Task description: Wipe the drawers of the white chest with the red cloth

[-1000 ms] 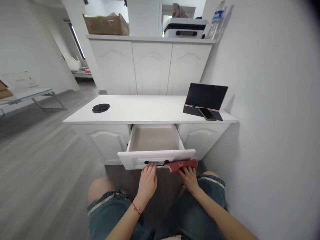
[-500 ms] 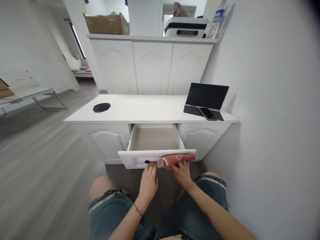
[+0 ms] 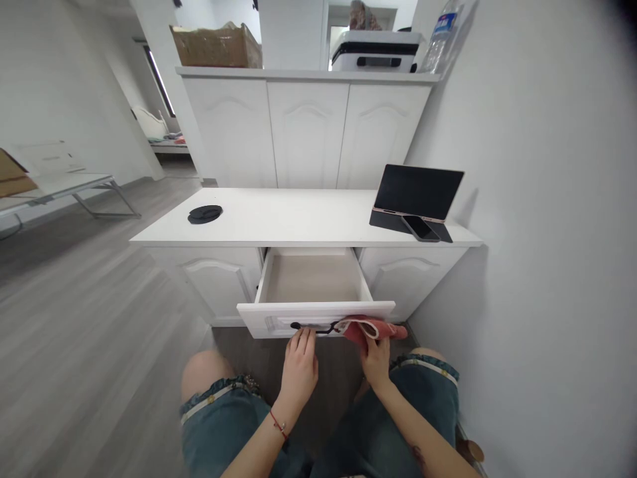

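Note:
In front of me a white drawer [image 3: 259,323] is pulled out, and its inside [image 3: 313,279] holds nothing I can see. My left hand [image 3: 300,358] has its fingers hooked around the black drawer handle [image 3: 326,330]. A pinkish-red cloth [image 3: 381,330] is bunched in my right hand [image 3: 375,362], whose fingers are closed on it from below. The cloth lies at the right part of the drawer front, its left end near the right end of the handle.
The white desktop [image 3: 288,216] carries a black round object [image 3: 205,214] at left, and a tablet [image 3: 418,191] and phone [image 3: 421,228] at right. Behind, a ledge holds a cardboard box [image 3: 216,46], a white case [image 3: 375,52] and a bottle [image 3: 440,40]. A wall [image 3: 547,232] stands close on the right.
My right hand has moved the cloth to the right and slightly down, uncovering more of the handle. The cloth now looks more folded. My left hand stays at the handle.

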`<state>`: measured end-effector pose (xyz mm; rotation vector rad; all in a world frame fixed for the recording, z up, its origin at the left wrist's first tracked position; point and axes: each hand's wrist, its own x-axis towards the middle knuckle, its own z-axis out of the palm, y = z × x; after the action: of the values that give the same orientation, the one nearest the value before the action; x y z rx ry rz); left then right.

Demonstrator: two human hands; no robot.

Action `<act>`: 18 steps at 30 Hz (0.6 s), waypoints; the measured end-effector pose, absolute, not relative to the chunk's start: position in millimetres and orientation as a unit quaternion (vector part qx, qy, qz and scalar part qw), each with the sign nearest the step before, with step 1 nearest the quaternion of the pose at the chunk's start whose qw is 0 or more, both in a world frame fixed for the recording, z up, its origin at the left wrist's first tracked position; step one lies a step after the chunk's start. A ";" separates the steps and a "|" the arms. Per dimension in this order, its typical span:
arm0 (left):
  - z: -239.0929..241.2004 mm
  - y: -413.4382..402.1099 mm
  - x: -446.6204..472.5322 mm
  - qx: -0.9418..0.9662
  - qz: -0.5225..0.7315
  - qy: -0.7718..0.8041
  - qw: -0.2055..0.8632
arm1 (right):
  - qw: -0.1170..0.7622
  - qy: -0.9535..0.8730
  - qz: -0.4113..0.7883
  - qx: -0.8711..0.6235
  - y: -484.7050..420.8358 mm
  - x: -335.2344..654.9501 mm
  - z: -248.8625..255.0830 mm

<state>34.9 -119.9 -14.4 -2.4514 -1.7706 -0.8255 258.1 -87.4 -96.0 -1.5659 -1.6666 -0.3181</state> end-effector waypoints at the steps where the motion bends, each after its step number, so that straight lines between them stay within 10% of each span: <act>1: -15.8 -120.5 35.3 -0.781 -0.264 -0.565 0.005 | 0.413 -0.656 -0.115 -0.621 -86.7 255.9 -102.3; 18: -33.4 -126.9 30.9 -0.801 -0.213 -0.555 0.073 | 0.466 -0.605 0.126 -0.633 -107.8 223.9 -139.7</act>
<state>30.9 -126.9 -33.4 -2.4049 -1.6675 -0.6393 223.9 -107.8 -139.7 -1.5538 -1.4849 0.3094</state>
